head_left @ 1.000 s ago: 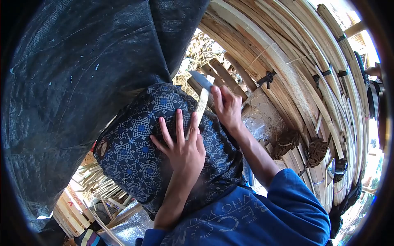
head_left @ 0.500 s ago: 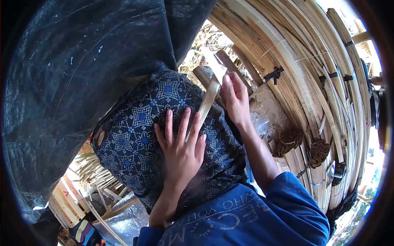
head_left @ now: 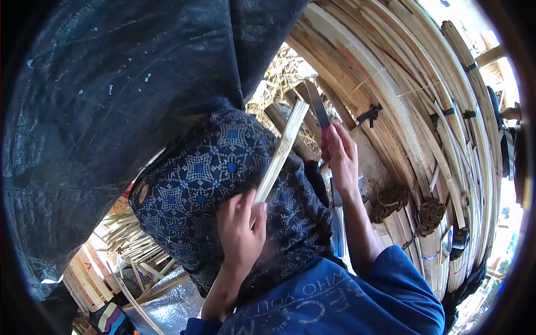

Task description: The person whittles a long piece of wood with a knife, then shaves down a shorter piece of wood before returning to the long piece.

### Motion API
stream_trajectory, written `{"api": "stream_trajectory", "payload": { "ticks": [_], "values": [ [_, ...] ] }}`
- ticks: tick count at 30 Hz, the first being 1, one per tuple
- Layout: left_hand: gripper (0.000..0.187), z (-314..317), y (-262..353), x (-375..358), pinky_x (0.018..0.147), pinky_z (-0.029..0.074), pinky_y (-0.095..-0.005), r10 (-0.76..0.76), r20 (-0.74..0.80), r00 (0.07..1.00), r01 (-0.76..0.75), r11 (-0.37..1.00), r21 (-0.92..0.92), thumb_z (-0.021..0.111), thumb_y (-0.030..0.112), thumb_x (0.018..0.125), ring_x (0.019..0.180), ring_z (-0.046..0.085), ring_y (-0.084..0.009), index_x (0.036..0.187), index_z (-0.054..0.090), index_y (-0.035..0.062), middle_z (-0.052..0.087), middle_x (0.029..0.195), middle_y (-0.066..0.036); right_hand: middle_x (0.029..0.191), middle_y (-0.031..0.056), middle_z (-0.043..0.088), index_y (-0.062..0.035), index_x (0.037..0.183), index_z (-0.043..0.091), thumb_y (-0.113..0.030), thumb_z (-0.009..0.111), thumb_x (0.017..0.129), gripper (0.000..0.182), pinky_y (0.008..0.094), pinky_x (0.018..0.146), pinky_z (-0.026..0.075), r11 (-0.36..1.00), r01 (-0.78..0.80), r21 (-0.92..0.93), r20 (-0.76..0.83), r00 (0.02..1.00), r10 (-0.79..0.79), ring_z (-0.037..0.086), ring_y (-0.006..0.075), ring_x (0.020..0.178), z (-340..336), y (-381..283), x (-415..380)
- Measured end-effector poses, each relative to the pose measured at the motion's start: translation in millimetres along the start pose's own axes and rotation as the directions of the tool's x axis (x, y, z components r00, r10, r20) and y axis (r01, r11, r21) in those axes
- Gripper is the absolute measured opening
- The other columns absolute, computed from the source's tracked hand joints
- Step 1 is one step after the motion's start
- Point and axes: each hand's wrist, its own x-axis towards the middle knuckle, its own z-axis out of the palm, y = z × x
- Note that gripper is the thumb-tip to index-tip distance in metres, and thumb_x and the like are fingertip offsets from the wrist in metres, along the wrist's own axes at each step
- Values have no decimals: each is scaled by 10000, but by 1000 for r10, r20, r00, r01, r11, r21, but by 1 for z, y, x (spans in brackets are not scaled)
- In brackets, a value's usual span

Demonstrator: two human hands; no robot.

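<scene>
Before me, the left hand (head_left: 242, 226) pinches the near end of a pale wooden strip (head_left: 282, 152), which slants out over dark patterned cloth (head_left: 215, 159). The right hand (head_left: 341, 159) grips a knife (head_left: 318, 105), pointing away from the body, just beside the strip but apart. Long wooden slats (head_left: 399, 106) line one side; black sheeting (head_left: 123, 111) spreads opposite.

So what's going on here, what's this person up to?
Someone in a blue shirt has a strip of wood and a knife in hand. The left hand grips the near end of the wooden strip, which slants away over a dark patterned cloth. The right hand holds the knife, its blade beside the strip's far end; they look apart right now. Long wooden pieces are stacked to the right.
</scene>
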Motion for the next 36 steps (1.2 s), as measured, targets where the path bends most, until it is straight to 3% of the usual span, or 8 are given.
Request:
{"api": "stream_trajectory", "payload": {
  "ticks": [4, 15, 17, 19, 23, 27, 31, 36],
  "values": [
    [194, 6, 2, 9, 560, 474, -350, -63, 35, 997, 65, 996, -59, 611, 119, 917, 653, 609, -260, 1058, 593, -13, 587, 815, -125, 703, -51, 435, 8, 1181, 608, -324, 424, 1029, 408, 212, 511, 319, 997, -35, 65, -16, 999, 36, 367, 38, 582, -4, -3, -14],
    [147, 17, 20, 25, 633, 454, -399, -104, 65, 992, 101, 994, 48, 558, 133, 942, 739, 581, -294, 1033, 522, 24, 540, 833, -130, 701, 8, 565, -4, 1202, 549, -284, 515, 998, 348, 242, 518, 398, 994, -86, -63, 283, 954, 101, 493, 79, 574, 7, 1, -25],
    [150, 21, 23, 26, 627, 450, -404, -103, 21, 994, 102, 993, 55, 555, 133, 942, 747, 569, -298, 1032, 521, 17, 523, 832, -138, 695, 81, 606, 6, 1154, 568, -301, 543, 979, 354, 294, 538, 421, 974, 181, -139, 250, 958, -142, 518, 129, 567, 15, 13, -19],
    [167, 29, 21, 22, 627, 447, -413, -111, 12, 994, 110, 992, 70, 558, 132, 938, 749, 559, -304, 1044, 535, 5, 521, 838, -144, 671, 141, 600, 10, 1087, 594, -312, 562, 961, 347, 341, 556, 430, 940, 142, -310, 318, 947, -39, 540, 170, 562, 7, 7, -11],
    [199, 34, 22, 25, 632, 450, -411, -96, 8, 995, 95, 991, 96, 569, 124, 929, 747, 557, -306, 1072, 571, -14, 520, 842, -140, 593, 130, 554, -8, 975, 616, -381, 550, 953, 379, 376, 532, 425, 898, 216, -384, 421, 906, -38, 553, 214, 524, 0, -7, 4],
    [180, 39, 21, 29, 596, 462, -387, -67, -6, 998, 68, 996, 58, 591, 122, 921, 693, 585, -287, 1012, 629, -29, 555, 813, -130, 565, 82, 571, -40, 892, 644, -432, 566, 932, 401, 387, 491, 469, 749, 587, -307, 647, 706, -288, 568, 232, 479, -10, -7, 13],
    [145, 46, 15, 34, 559, 482, -373, -98, -6, 995, 98, 995, -10, 607, 147, 908, 669, 601, -280, 989, 656, 37, 568, 772, -90, 539, 91, 560, -37, 815, 634, -414, 558, 943, 406, 382, 453, 469, 777, 474, -413, 508, 829, -236, 545, 220, 429, -22, -14, 29],
    [155, 53, 9, 39, 564, 482, -369, 26, -78, 997, -28, 1000, -14, 615, 151, 903, 661, 603, -278, 994, 660, 33, 566, 768, -97, 560, 90, 600, -69, 806, 658, -374, 562, 945, 349, 356, 431, 488, 730, 597, -332, 632, 716, -297, 553, 224, 425, -4, 18, 6]
  ]
}}
